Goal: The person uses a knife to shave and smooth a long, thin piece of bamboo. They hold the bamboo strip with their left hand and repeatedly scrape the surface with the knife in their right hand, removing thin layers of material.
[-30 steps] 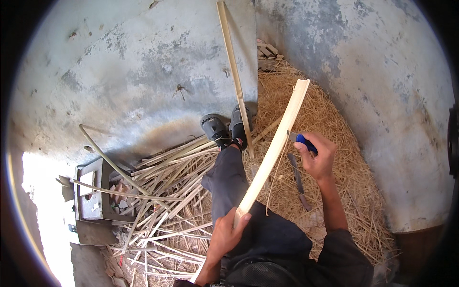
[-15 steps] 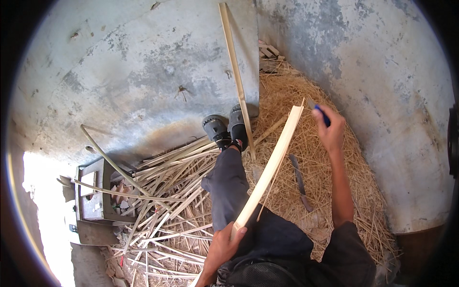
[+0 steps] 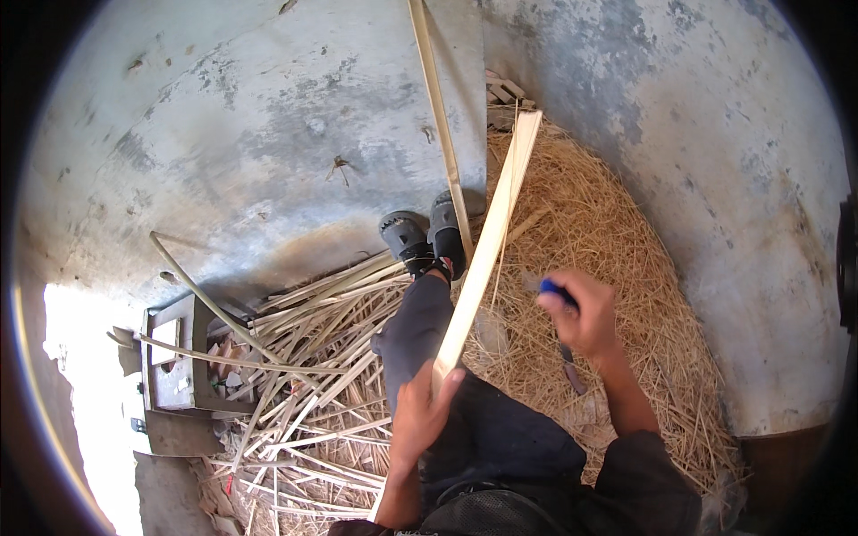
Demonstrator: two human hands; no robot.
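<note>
A long pale bamboo strip (image 3: 487,259) slants up and away over my leg, a thin sliver hanging along its right side. Its lower part is gripped in my left hand (image 3: 418,413), thumb lying along the strip. To the right of the strip, apart from it, my right hand (image 3: 585,314) is closed around a blue-handled knife (image 3: 559,293); the blade is too blurred to make out. Below the right hand, a dark curved blade with a brown handle (image 3: 572,371) lies on the straw, partly hidden by that hand.
Pale shavings (image 3: 626,268) cover the floor at right. Split strips (image 3: 331,322) lie heaped at left beside a wooden box (image 3: 174,357). Another strip (image 3: 438,107) leans against the grey wall (image 3: 241,116) by my shoes (image 3: 407,237). Bricks (image 3: 505,87) sit in the far corner.
The strip's far end has swung left and farther away. My right hand with the knife has come nearer and left, from beside the strip's tip to beside its middle.
</note>
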